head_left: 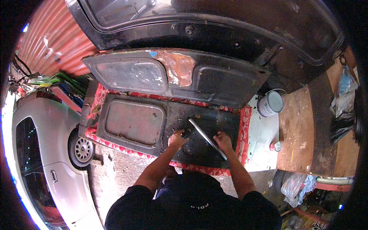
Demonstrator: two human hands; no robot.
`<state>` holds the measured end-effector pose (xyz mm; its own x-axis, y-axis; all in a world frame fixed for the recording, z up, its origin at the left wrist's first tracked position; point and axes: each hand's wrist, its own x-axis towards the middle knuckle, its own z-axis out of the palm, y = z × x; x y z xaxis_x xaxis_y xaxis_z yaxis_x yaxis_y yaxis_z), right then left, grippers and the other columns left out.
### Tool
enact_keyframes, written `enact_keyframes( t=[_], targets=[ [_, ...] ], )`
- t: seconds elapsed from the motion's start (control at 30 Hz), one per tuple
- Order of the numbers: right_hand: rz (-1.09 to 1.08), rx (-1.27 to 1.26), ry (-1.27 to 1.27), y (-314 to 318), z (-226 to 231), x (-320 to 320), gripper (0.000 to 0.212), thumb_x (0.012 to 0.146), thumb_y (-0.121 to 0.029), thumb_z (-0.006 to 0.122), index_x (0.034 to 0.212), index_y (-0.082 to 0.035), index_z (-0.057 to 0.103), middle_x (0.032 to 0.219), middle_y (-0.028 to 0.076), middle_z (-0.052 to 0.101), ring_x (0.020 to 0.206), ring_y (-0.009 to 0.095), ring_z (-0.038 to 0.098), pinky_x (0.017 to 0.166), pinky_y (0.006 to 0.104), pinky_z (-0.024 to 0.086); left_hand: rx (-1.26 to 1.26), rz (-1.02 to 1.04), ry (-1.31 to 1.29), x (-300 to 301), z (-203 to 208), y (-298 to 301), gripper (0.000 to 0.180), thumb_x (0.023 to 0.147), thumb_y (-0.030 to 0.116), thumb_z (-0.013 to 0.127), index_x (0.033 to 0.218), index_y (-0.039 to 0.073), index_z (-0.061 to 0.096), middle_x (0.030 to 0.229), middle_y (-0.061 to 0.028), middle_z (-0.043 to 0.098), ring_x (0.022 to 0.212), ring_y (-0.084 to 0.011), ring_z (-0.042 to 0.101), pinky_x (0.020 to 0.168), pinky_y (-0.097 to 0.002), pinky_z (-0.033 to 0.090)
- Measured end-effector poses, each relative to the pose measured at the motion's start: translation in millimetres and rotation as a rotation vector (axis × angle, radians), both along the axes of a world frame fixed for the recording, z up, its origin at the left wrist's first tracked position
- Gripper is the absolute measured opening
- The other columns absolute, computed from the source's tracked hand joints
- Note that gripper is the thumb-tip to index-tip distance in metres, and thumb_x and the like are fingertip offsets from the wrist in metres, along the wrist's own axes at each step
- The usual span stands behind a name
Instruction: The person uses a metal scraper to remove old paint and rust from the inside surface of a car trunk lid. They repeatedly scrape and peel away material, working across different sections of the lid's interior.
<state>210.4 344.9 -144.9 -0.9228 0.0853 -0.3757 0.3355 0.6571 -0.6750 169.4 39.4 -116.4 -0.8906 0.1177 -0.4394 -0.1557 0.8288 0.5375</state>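
Note:
My left hand (176, 138) is closed around a small dark, roundish piece (186, 133) whose kind I cannot make out. The fingers of my right hand (223, 140) are curled together, and whatever they hold is too small to name. A shiny silver tube (205, 135) lies slanted between my hands, its lower end close to my right wrist. Under both hands is a black work surface (180, 115) like a vehicle panel, with a framed rectangular recess (134, 122) on its left. Dark crumbs and bits lie near my left hand.
A dark panel (226, 84) with a rust-brown patch (176, 67) stands behind the surface. Red-and-white patterned cloth (245, 126) edges it. To the right are a paint can (270, 103) and a small tin (275, 146). A silver car (57, 153) stands left.

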Motion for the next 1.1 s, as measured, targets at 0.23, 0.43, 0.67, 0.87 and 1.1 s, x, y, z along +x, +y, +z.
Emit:
enact_keyframes(
  t=[0.23,0.43,0.67,0.87,1.1],
  targets=[
    [0.083,0.39,0.161,-37,29,35,0.058,0.074,-0.035,0.074,0.12,-0.005,0.058,0.115,0.021,0.06,0.107,0.036,0.058,0.094,0.0431,0.045,0.045,0.055,-0.022,5,7,-3,0.065,0.074,0.041,0.071,0.131,0.017,0.05,0.128,-0.0118,0.054,0.115,-0.0303,0.055,0.095,-0.0405,0.046],
    [0.141,0.377,0.109,-46,17,32,0.05,0.082,-0.033,0.066,0.121,-0.004,0.057,0.116,0.02,0.06,0.108,0.036,0.057,0.092,0.0441,0.047,0.13,0.114,0.268,7,-21,-32,0.062,0.077,0.036,0.07,0.13,0.013,0.048,0.125,-0.0173,0.051,0.113,-0.0359,0.054,0.095,-0.0428,0.045],
    [0.051,0.21,-0.012,-43,27,39,0.05,0.092,-0.039,0.053,0.127,-0.003,0.05,0.113,0.029,0.059,0.101,0.045,0.059,0.086,0.0486,0.048,0.338,0.245,0.551,3,34,-58,0.053,0.077,0.02,0.075,0.12,0.006,0.049,0.119,-0.0167,0.054,0.101,-0.0324,0.059,0.086,-0.0396,0.048],
    [0.012,0.154,0.059,-60,42,42,0.048,0.086,-0.036,0.062,0.115,0.003,0.056,0.101,0.029,0.063,0.097,0.046,0.059,0.085,0.0492,0.048,0.558,0.431,0.458,9,30,-79,0.048,0.076,0.017,0.076,0.115,0.009,0.049,0.105,-0.0142,0.062,0.1,-0.0319,0.061,0.086,-0.0398,0.048],
    [0.033,0.17,-0.156,-66,26,45,0.05,0.079,-0.031,0.07,0.113,0.003,0.055,0.085,0.024,0.064,0.073,0.039,0.065,0.064,0.046,0.051,0.48,0.204,0.484,-3,13,-100,0.044,0.076,0.022,0.077,0.113,0.009,0.055,0.105,-0.0138,0.062,0.101,-0.0303,0.059,0.09,-0.0404,0.045]
  ],
)
